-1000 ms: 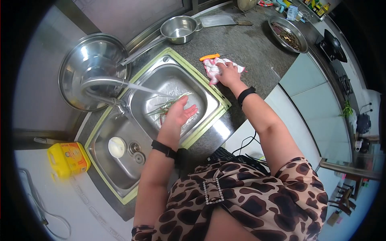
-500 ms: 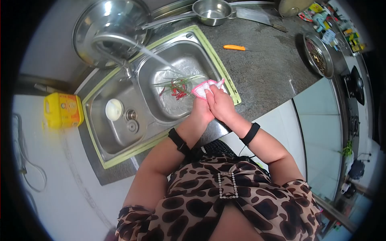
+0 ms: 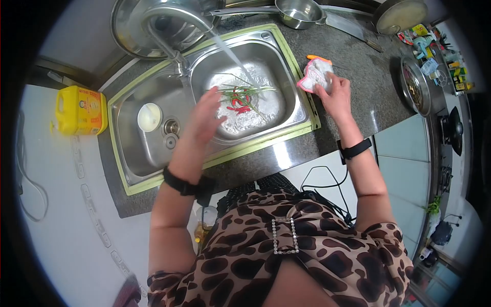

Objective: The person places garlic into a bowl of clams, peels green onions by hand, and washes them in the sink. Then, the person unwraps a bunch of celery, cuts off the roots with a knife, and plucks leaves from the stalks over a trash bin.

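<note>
My right hand [image 3: 338, 97] pinches the edge of a white cloth [image 3: 314, 75] with a pink border, over the counter right of the sink. The cloth partly covers an orange-handled knife [image 3: 318, 59]. My left hand [image 3: 204, 118] is empty, its fingers apart, above the near-left rim of the right sink basin [image 3: 273, 115]. In that basin lie red chilies [image 3: 239, 108] and long green stalks [image 3: 230, 93], just beyond my left fingertips. Water [image 3: 232, 55] runs from the curved faucet [image 3: 180, 16] into the basin.
In the left basin sits a white round bowl [image 3: 150, 117] near the drain. A yellow jug [image 3: 82, 110] stands at the left. Along the back are a large metal wok [image 3: 128, 30], a steel saucepan [image 3: 299, 13] and a cleaver [image 3: 350, 28]. A metal bowl [image 3: 413, 84] stands at the right.
My hands have parted. The right one carried the cloth from over the basin to the counter by the orange knife; the left one let go of it and moved left, opening. Water still runs.
</note>
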{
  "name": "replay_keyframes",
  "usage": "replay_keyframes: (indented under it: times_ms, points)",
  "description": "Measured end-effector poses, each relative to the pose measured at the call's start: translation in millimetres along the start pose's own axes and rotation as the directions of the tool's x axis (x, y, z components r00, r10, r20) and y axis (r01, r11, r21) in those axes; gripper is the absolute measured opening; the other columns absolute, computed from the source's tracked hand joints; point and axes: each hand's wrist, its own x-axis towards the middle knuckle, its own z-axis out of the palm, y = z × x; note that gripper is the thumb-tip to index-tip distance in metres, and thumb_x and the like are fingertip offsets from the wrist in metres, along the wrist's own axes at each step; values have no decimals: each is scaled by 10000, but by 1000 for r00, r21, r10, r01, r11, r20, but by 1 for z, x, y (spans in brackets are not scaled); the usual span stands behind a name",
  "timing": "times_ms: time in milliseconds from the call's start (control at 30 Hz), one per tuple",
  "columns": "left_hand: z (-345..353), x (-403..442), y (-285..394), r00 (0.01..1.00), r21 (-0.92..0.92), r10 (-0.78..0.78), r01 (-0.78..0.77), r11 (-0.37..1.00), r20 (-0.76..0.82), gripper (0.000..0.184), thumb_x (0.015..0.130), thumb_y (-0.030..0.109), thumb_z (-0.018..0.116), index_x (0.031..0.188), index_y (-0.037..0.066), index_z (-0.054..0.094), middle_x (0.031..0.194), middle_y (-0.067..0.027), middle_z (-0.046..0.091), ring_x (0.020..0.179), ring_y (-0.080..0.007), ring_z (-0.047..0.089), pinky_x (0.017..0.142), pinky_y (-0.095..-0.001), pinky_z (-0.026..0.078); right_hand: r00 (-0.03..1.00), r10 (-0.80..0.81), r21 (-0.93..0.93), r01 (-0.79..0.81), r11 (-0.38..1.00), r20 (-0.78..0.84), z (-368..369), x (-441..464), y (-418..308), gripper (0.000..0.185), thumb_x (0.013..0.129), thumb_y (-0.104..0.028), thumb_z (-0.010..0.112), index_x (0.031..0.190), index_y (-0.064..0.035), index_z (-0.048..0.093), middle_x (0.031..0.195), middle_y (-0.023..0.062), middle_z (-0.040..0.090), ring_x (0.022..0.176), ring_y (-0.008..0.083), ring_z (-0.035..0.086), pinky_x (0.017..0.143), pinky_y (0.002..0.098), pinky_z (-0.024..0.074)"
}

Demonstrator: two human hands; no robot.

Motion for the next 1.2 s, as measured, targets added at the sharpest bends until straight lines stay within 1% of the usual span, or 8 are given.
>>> replay_keyframes:
  times_ms: [67, 133, 300, 433, 700, 867, 1133, 1200]
  points:
    - [-23, -6, 10, 986, -123, 22, -43, 991, -165, 529, 886, 239, 545, 1363, 118, 350, 1426, -83, 234, 1269, -278, 273, 1021, -500, 274, 1000, 13, -121, -14, 993, -8, 0, 0, -4, 542, 742, -324, 690, 1221, -131, 522, 1250, 161, 420, 1136, 352, 433, 928, 441, 378]
    - [-39, -11, 19, 980, -181, 19, -56, 982, -199, 499, 885, 227, 546, 1339, 101, 382, 1401, -79, 266, 1246, -270, 306, 1024, -473, 288, 988, -157, -72, 156, 985, -12, 8, -1, -11, 552, 727, -315, 694, 1220, -135, 521, 1266, 165, 416, 1152, 351, 426, 943, 468, 354]
    - [-64, -9, 19, 980, -336, -18, -51, 941, -199, 495, 895, 197, 531, 1340, 66, 357, 1416, -83, 297, 1269, -273, 312, 1049, -431, 277, 985, -124, 192, 100, 976, 119, 50, -22, -45, 527, 721, -251, 696, 1208, -143, 527, 1260, 171, 420, 1147, 352, 432, 963, 431, 354]
    - [-65, -5, 10, 992, -439, -90, 40, 898, -93, 435, 902, 172, 513, 1302, 55, 389, 1342, -73, 380, 1217, -247, 380, 1028, -407, 318, 979, -168, 441, 100, 892, 118, 77, -41, -59, 435, 741, -187, 680, 1142, -81, 548, 1169, 183, 486, 1108, 349, 457, 970, 413, 356]
    - [8, 0, 3, 926, -350, -264, 350, 869, 271, 352, 903, 137, 498, 1245, 70, 444, 1265, -59, 464, 1122, -216, 467, 966, -371, 382, 994, 57, 475, -94, 875, 92, 37, -84, -74, 327, 767, -149, 646, 1069, -46, 578, 1072, 157, 539, 1025, 301, 519, 905, 368, 410]
    - [43, 4, -18, 861, -291, -338, 459, 840, 380, 242, 891, 127, 520, 1126, 72, 511, 1128, -62, 548, 1012, -205, 524, 887, -344, 420, 885, 249, 680, -462, 569, 393, -3, -107, -70, 228, 865, -166, 577, 1063, -54, 592, 929, 48, 611, 842, 133, 573, 768, 272, 464]
    - [100, -2, -33, 835, -182, -323, 437, 881, 446, 210, 870, 130, 556, 1067, 67, 517, 1059, -76, 554, 923, -203, 543, 823, -331, 446, 908, 130, 840, -418, 345, 399, -53, -124, -33, 198, 882, -133, 541, 1042, -27, 588, 907, 51, 628, 790, 112, 587, 743, 255, 473]
    - [103, 6, -31, 912, -202, -288, 353, 913, 292, 197, 875, 145, 563, 1051, 61, 538, 1001, -84, 575, 883, -211, 576, 774, -321, 489, 916, 42, 877, -395, 275, 399, -59, -129, -9, 190, 889, -115, 514, 1040, -23, 583, 891, 43, 622, 773, 105, 582, 729, 247, 472]
